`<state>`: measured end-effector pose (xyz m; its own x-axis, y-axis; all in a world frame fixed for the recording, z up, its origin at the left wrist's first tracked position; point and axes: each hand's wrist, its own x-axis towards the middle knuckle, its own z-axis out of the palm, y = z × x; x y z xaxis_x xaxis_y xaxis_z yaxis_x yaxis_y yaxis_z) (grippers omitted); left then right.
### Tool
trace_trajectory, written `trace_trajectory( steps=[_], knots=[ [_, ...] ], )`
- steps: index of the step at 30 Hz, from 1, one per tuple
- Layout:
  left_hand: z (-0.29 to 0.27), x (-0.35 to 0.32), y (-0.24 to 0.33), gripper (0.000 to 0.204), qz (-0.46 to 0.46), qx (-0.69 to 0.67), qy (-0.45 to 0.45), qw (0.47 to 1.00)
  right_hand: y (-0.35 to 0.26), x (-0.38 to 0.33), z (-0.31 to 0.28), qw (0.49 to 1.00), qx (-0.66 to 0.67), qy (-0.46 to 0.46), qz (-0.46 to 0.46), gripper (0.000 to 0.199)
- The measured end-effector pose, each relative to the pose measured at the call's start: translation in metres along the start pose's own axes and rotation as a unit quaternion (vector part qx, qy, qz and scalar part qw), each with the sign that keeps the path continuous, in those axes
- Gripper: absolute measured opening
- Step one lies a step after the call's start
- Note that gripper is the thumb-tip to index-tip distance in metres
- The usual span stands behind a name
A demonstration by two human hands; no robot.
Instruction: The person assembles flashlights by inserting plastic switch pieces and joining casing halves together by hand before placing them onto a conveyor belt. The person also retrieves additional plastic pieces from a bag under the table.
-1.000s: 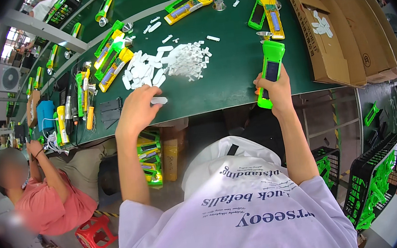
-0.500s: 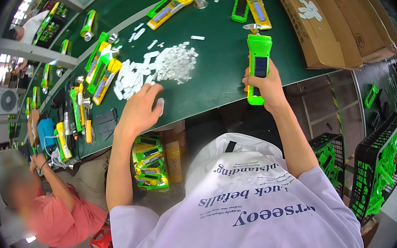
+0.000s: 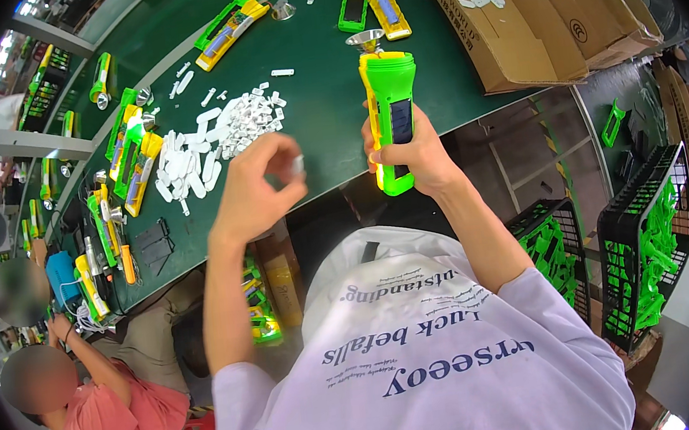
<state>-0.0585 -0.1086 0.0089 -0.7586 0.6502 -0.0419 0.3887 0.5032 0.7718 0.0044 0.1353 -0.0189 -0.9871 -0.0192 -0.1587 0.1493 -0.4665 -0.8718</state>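
Observation:
My right hand (image 3: 421,156) is wrapped around a green and yellow flashlight (image 3: 391,84), held upright over the table's near edge. A dark solar panel shows on its green half, and the yellow half stands slightly apart along the left side. At its top sits a loose-looking silver reflector (image 3: 365,40). My left hand (image 3: 256,189) is closed in a pinch, a small white plastic piece (image 3: 298,164) at its fingertips, a little apart from the flashlight. Beyond that hand lie a heap of small white pieces (image 3: 252,120) and longer white oval pieces (image 3: 188,162).
Opened flashlights (image 3: 233,29) lie about the green table (image 3: 324,104), some at the left (image 3: 134,149). A cardboard box (image 3: 504,55) stands at far right. Black crates (image 3: 646,250) of green parts are at my right. A co-worker in a red shirt (image 3: 122,415) sits at left.
My left hand has left the white pieces and come closer to the flashlight, its fingers now curled into a pinch. The flashlight has turned, showing more of its yellow side. The whole view has shifted.

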Motion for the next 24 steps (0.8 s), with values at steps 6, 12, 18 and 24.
trace_trajectory(
  steps=[6, 12, 18, 24],
  knots=[
    [0.048, 0.034, 0.035, 0.028, 0.086, -0.362, 0.143, 0.917, 0.009, -0.002, 0.009, 0.999, -0.014, -0.028, -0.014, 0.062],
    [0.053, 0.038, 0.041, 0.027, 0.045, -0.39, 0.133, 0.91, 0.009, -0.003, 0.006, 0.999, -0.012, -0.022, -0.031, 0.066],
    [0.071, 0.035, 0.041, 0.015, 0.061, -0.247, 0.225, 0.941, 0.008, -0.004, 0.008, 0.999, -0.019, -0.029, -0.019, 0.064],
    [0.086, 0.031, 0.043, 0.015, 0.038, -0.21, 0.265, 0.94, 0.012, -0.002, 0.004, 0.999, -0.04, -0.021, -0.01, 0.054]
  ],
)
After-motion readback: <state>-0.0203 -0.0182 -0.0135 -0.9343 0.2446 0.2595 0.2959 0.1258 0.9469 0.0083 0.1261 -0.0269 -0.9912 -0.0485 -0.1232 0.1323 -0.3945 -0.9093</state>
